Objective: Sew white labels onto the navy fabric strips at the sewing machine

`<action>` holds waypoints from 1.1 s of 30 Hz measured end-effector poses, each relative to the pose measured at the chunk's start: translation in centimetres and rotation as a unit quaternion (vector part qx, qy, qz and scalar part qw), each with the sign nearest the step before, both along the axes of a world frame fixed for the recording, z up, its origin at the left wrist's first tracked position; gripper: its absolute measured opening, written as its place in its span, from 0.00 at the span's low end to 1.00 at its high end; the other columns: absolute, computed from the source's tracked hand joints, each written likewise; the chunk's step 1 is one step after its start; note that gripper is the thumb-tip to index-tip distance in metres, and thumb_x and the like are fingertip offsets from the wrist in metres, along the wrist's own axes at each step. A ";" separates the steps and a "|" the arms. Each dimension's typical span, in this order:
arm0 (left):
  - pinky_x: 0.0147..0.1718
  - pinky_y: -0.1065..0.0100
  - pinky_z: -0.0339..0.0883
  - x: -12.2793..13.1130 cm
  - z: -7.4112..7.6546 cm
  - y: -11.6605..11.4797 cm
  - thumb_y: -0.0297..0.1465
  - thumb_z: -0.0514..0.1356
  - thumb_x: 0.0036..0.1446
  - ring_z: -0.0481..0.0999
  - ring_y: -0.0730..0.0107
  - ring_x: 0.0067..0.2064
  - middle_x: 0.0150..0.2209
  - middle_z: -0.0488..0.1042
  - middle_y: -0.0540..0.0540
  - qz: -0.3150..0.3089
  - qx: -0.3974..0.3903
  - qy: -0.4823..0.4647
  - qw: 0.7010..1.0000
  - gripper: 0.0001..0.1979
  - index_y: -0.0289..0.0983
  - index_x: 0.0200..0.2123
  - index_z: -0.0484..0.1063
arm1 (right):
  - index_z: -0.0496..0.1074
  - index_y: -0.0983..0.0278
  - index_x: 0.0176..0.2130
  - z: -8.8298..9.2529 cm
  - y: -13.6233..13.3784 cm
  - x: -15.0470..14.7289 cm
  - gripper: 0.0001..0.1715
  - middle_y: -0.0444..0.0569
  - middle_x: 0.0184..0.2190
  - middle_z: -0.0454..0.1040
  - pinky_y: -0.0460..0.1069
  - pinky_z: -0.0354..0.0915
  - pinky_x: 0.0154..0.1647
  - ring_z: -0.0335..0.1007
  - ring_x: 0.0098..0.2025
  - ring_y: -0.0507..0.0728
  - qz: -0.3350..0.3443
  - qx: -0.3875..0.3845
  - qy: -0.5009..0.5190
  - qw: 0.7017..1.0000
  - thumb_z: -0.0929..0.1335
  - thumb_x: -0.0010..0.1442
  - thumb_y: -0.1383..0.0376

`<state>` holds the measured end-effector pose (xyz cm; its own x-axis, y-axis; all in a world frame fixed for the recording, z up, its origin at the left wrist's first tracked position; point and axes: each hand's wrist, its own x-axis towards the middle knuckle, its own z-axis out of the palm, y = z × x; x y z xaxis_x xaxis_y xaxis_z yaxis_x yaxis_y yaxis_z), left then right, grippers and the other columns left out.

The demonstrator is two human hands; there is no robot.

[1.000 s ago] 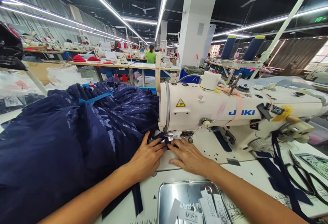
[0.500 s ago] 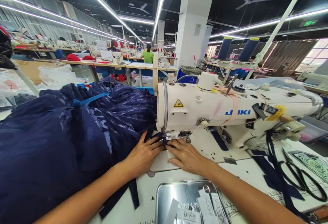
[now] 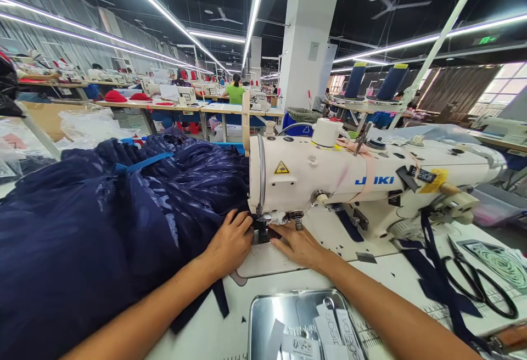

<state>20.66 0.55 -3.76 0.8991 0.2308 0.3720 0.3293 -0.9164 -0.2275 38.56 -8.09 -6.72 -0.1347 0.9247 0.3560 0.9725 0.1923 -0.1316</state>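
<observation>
A white Juki sewing machine (image 3: 370,179) stands on the table in front of me. A big heap of navy blue fabric (image 3: 102,223) fills the left side. My left hand (image 3: 228,242) lies on the fabric's edge just left of the presser foot (image 3: 262,230), fingers stretched toward it. My right hand (image 3: 298,245) rests flat on the machine bed to the right of the foot, fingers pointing at it. Both hands press down; neither grips anything. The needle is hidden behind the machine head.
A metal tray (image 3: 304,324) with several paper labels sits at the near edge. Black scissors (image 3: 477,283) and navy strips (image 3: 440,277) lie at the right. Two blue thread cones (image 3: 373,81) stand behind the machine. Other people work at benches far back.
Both hands have slid forward toward the presser foot, the left one pushing the fabric edge further under the machine head. The view has shifted slightly rightward.
</observation>
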 end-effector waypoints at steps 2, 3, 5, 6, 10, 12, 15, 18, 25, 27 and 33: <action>0.41 0.55 0.60 0.1 -0.2 -0.8 0.20 0.51 0.52 0.66 0.58 0.38 0.30 0.70 0.39 0.044 0.040 0.009 0.998 0.10 0.31 0.28 0.72 | 0.65 0.67 0.49 0.2 0.2 -0.3 0.22 0.56 0.42 0.71 0.55 0.64 0.42 0.65 0.45 0.61 -0.031 -0.005 -0.041 0.999 0.58 0.60 0.57; 0.39 0.55 0.60 0.2 -0.3 -1.1 0.19 0.51 0.52 0.66 0.58 0.36 0.29 0.70 0.39 0.064 0.050 0.016 0.997 0.10 0.30 0.29 0.72 | 0.66 0.68 0.47 0.4 0.2 -0.4 0.22 0.57 0.40 0.72 0.55 0.64 0.41 0.65 0.44 0.62 -0.034 -0.007 -0.067 0.997 0.58 0.60 0.56; 0.40 0.53 0.59 0.3 -0.6 -1.4 0.18 0.51 0.50 0.66 0.57 0.36 0.27 0.70 0.39 0.095 0.061 0.016 0.993 0.10 0.29 0.32 0.72 | 0.68 0.70 0.44 1.0 0.0 -0.8 0.24 0.59 0.37 0.72 0.57 0.62 0.41 0.65 0.43 0.64 -0.026 -0.011 -0.116 0.993 0.59 0.59 0.54; 0.43 0.51 0.57 0.4 -0.7 -1.3 0.18 0.52 0.49 0.66 0.56 0.38 0.28 0.71 0.38 0.104 0.066 0.012 0.992 0.11 0.29 0.34 0.72 | 0.68 0.71 0.42 1.3 -0.2 -1.0 0.24 0.60 0.36 0.72 0.57 0.62 0.42 0.65 0.43 0.64 -0.017 -0.013 -0.135 0.991 0.60 0.58 0.53; 0.51 0.43 0.46 0.7 -0.7 -0.1 0.24 0.55 0.49 0.63 0.51 0.48 0.37 0.72 0.38 0.084 0.069 -0.001 0.994 0.11 0.34 0.38 0.71 | 0.70 0.71 0.37 2.3 -1.5 -1.2 0.16 0.59 0.36 0.71 0.54 0.61 0.44 0.65 0.41 0.61 0.025 -0.024 -0.159 0.987 0.64 0.55 0.60; 0.53 0.43 0.45 0.9 -0.5 0.6 0.26 0.55 0.50 0.62 0.52 0.50 0.41 0.71 0.39 0.060 0.058 0.007 0.997 0.11 0.35 0.38 0.71 | 0.70 0.70 0.35 2.3 -2.1 -0.9 0.09 0.57 0.36 0.70 0.52 0.62 0.43 0.65 0.40 0.59 0.057 -0.022 -0.157 0.986 0.64 0.54 0.67; 0.53 0.44 0.47 0.9 -0.2 1.3 0.27 0.55 0.50 0.63 0.54 0.49 0.40 0.71 0.40 0.037 0.030 0.025 0.999 0.10 0.35 0.37 0.71 | 0.69 0.69 0.34 1.7 -2.2 -0.2 0.11 0.55 0.35 0.70 0.50 0.63 0.41 0.65 0.39 0.57 0.093 -0.005 -0.168 0.981 0.61 0.52 0.76; 0.52 0.45 0.49 0.9 0.1 1.3 0.28 0.55 0.50 0.63 0.56 0.48 0.39 0.71 0.41 0.033 0.011 0.036 0.999 0.10 0.35 0.37 0.71 | 0.69 0.68 0.31 1.3 -1.8 0.2 0.12 0.53 0.33 0.70 0.50 0.63 0.41 0.65 0.37 0.56 0.106 0.016 -0.190 0.976 0.60 0.52 0.79; 0.51 0.46 0.50 0.9 0.2 1.4 0.27 0.54 0.51 0.63 0.57 0.48 0.38 0.71 0.42 0.023 0.011 0.041 0.999 0.10 0.35 0.38 0.70 | 0.68 0.68 0.29 1.5 -1.6 -0.1 0.11 0.50 0.30 0.68 0.48 0.64 0.34 0.64 0.33 0.55 0.107 -0.001 -0.203 0.973 0.61 0.52 0.79; 0.51 0.46 0.50 0.9 0.2 1.4 0.27 0.54 0.50 0.63 0.57 0.47 0.38 0.71 0.42 0.023 0.012 0.040 0.999 0.11 0.36 0.38 0.70 | 0.67 0.68 0.28 1.6 -1.7 -0.4 0.11 0.50 0.29 0.68 0.48 0.64 0.33 0.64 0.33 0.55 0.111 -0.005 -0.199 0.974 0.61 0.52 0.80; 0.51 0.45 0.49 1.1 0.0 1.5 0.26 0.54 0.49 0.64 0.57 0.47 0.39 0.71 0.41 0.024 0.024 0.031 0.999 0.10 0.36 0.35 0.71 | 0.67 0.69 0.27 1.5 -1.7 -0.9 0.10 0.49 0.29 0.67 0.48 0.63 0.32 0.64 0.32 0.55 0.111 0.001 -0.191 0.975 0.61 0.51 0.80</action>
<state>21.72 2.09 -3.74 0.9089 0.2578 0.3277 0.3569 -0.8874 -0.2918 37.64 -9.80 -5.25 -0.4548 0.8567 0.2432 0.8848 0.4037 0.2326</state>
